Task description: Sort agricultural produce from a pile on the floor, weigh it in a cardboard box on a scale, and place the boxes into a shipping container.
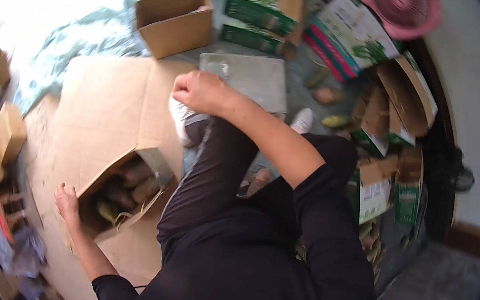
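Note:
My left hand (66, 204) is just outside the left rim of an open cardboard box (155, 164), its fingers slightly bent and apart, holding nothing I can see. Inside that box lie several long, rounded brown tubers or vegetables (133, 173) and a greenish one (107, 211); their kind is not clear. My right hand (200, 91) is closed over my shoe, fingers curled in. Whatever it may hold is hidden. Below the box and beside my leg spreads a large flat cardboard sheet (106, 94).
An open brown box (174, 27) stands ahead. Green-and-white cartons (264, 0) are stacked beyond a grey slab (256, 78). A pink round basket (401, 10) tops a carton at far right. Loose vegetables (327, 95) and opened cartons (403, 99) line the right; cardboard clutter (9, 136) the left.

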Demonstrator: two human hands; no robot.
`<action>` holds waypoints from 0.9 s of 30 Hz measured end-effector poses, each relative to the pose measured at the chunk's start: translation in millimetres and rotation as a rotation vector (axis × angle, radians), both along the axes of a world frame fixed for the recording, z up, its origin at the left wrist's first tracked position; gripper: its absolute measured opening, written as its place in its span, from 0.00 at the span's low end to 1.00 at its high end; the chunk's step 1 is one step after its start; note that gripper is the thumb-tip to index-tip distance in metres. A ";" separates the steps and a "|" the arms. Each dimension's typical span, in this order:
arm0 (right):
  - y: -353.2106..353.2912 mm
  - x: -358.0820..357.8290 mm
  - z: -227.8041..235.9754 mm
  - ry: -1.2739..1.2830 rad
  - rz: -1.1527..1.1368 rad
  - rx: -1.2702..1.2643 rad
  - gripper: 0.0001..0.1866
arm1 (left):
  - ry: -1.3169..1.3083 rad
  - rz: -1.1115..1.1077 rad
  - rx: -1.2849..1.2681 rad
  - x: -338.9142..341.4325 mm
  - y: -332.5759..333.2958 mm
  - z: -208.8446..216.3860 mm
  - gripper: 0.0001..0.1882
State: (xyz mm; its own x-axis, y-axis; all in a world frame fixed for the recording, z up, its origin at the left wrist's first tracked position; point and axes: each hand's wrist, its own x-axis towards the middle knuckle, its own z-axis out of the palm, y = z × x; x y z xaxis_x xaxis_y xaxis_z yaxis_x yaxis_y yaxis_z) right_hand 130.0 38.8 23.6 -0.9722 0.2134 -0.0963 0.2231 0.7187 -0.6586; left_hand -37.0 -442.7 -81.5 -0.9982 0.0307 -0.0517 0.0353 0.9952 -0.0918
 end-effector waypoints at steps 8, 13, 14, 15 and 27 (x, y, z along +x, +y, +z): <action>125.2 140.4 13.3 0.023 -0.509 -0.004 0.10 | -0.302 -0.615 -0.092 19.7 254.4 -20.8 0.18; 154.8 224.4 -31.1 -0.089 -0.707 0.028 0.09 | -0.584 -0.849 -0.338 6.5 263.0 -152.1 0.22; 158.8 232.5 -37.1 -0.068 -0.727 0.027 0.09 | -0.637 -0.901 -0.398 -10.4 255.0 -174.7 0.22; 162.6 250.3 -49.5 -0.146 -0.760 0.057 0.09 | -0.778 -0.837 -0.555 10.8 273.8 -174.7 0.19; 163.3 236.4 -65.8 -0.341 -0.769 0.115 0.09 | -1.380 -0.078 0.174 117.5 235.3 -29.6 0.19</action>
